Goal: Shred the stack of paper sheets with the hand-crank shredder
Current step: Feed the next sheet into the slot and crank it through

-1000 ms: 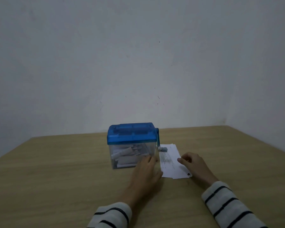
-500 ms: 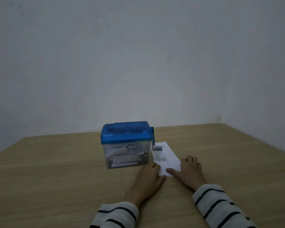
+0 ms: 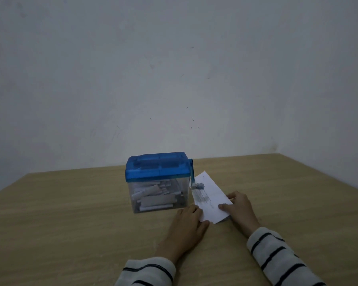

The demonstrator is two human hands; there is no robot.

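Our paper stack (image 3: 209, 193) lies just right of the shredder (image 3: 157, 176) on the tabletop (image 3: 70, 223), long axis pointing away toward the crank (image 3: 192, 174) — our right grip (image 3: 241, 209) pinches its near end, our left grip (image 3: 187, 226) rests flat at the near-left corner.

Shredder lid (image 3: 157, 167) and crank (image 3: 192, 172): translucent blue plastic, smooth, slightly glossy. Bin (image 3: 159, 203) beneath: clear, smooth plastic, showing white paper strips (image 3: 153, 200). Paper sheets (image 3: 210, 198), right: thin matt white paper with grey print. Table (image 3: 70, 213): pale wood-grain surface, matt. Far wall (image 3: 174, 69): matt, scuffed paint. Near sleeves (image 3: 277, 256): soft striped knit cloth.
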